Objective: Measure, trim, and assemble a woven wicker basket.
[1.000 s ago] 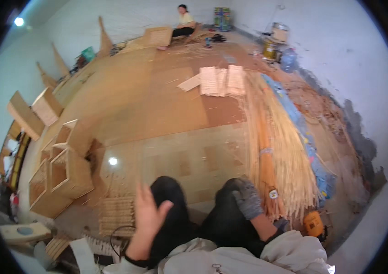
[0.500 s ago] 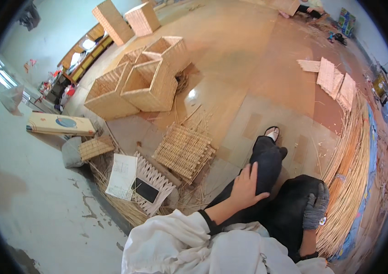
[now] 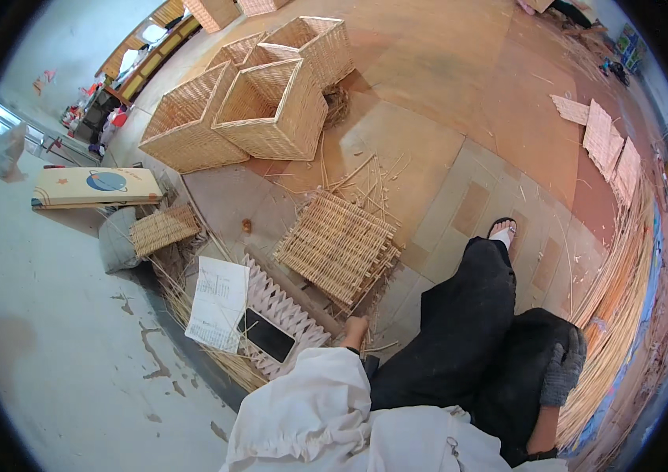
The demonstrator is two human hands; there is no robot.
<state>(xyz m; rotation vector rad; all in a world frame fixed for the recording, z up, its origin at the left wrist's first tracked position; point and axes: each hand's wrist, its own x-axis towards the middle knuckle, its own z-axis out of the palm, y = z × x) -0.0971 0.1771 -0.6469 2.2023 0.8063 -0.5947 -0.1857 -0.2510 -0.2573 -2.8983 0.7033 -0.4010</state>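
My bare left hand (image 3: 357, 330) is low at the floor, beside the near corner of a stack of woven straw panels (image 3: 335, 248). Its fingers are mostly hidden, and whether it touches the panels or holds anything does not show. On my bent right knee lies my right hand (image 3: 560, 374) in a grey knitted glove, its fingers stretched flat over the dark trousers (image 3: 460, 322). Left of the panels are a white zigzag-edged rack (image 3: 310, 334), a black phone (image 3: 268, 335) lying on it and a sheet of paper (image 3: 218, 295) with writing.
Several open woven baskets (image 3: 279, 118) stand ahead on the left. A long bundle of straw (image 3: 613, 299) lies along my right side, with flat woven pieces (image 3: 605, 141) beyond it. A cream box (image 3: 98, 187) and a smaller woven panel (image 3: 162, 231) are by the left wall.
My left hand has left my thigh and reached down to the left, by the panel stack. My right hand stays on the knee. The view has shifted.
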